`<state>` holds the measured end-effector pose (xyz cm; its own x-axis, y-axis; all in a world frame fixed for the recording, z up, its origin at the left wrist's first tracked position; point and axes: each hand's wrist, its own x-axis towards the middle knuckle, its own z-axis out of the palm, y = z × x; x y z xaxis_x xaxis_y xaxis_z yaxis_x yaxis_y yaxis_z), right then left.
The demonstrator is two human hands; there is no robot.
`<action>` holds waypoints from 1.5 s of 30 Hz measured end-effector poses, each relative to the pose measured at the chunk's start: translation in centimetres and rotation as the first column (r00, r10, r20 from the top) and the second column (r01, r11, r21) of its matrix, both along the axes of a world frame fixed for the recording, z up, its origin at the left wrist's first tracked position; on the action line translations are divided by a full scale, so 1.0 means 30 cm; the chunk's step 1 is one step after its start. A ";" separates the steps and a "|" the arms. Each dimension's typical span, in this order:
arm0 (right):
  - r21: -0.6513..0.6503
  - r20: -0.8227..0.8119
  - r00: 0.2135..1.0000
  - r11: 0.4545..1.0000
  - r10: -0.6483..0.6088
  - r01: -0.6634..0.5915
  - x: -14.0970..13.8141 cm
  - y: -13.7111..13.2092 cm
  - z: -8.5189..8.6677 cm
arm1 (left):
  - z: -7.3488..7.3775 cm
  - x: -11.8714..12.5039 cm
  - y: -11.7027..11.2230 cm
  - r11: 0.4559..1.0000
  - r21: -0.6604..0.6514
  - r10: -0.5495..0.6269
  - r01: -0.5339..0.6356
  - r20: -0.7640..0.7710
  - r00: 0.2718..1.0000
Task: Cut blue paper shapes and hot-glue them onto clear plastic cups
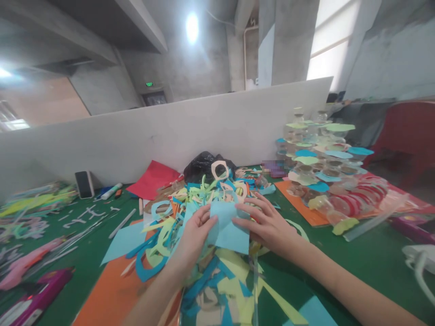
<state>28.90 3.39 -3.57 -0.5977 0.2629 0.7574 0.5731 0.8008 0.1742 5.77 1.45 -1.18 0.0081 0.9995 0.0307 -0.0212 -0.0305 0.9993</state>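
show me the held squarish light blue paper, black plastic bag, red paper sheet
Held squarish light blue paper (230,230), head view: its middle
Black plastic bag (200,166), head view: left part
Red paper sheet (152,182), head view: its middle

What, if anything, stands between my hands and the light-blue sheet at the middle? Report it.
Nothing visible: the left hand and right hand both touch the light-blue sheet. Loose paper scraps lie below and around it.

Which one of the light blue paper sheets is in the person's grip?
The central sheet, between the left grip and right grip; the left sheet and bottom-right sheet lie untouched.
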 end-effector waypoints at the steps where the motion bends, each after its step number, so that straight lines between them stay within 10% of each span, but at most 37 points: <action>1: -0.006 -0.008 1.000 1.000 0.010 -0.010 -0.004 0.000 0.001 | 0.003 -0.002 -0.007 0.998 0.053 -0.010 0.015 -0.097 0.995; 7: -0.216 -0.083 0.996 0.975 0.043 -0.060 -0.030 -0.008 0.011 | 0.005 0.001 -0.048 0.948 0.277 0.008 0.156 -0.511 0.860; 23: -0.567 -0.424 0.906 0.776 0.010 -0.274 -0.074 0.001 -0.028 | -0.010 0.025 -0.067 0.967 0.223 -0.044 0.126 -0.341 0.939; 32: -0.662 -0.482 0.866 0.702 -0.129 -0.264 -0.072 -0.014 -0.045 | -0.025 0.010 -0.050 0.953 0.270 0.035 0.140 -0.556 0.831; 38: -0.782 -0.487 0.847 0.539 -0.214 -0.314 -0.067 -0.018 -0.036 | -0.020 0.011 -0.062 0.932 0.235 -0.042 0.276 -0.687 0.726; 45: -0.772 -0.538 0.814 0.516 -0.217 -0.372 -0.064 -0.017 -0.018 | -0.015 -0.007 -0.052 0.930 0.141 -0.140 0.340 -0.718 0.682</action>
<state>26.98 2.89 -4.11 -0.2477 0.8932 0.3754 0.2462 0.4328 -0.8672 5.57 -0.12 -1.64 0.3650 0.9178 0.1563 0.6228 -0.3654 0.6918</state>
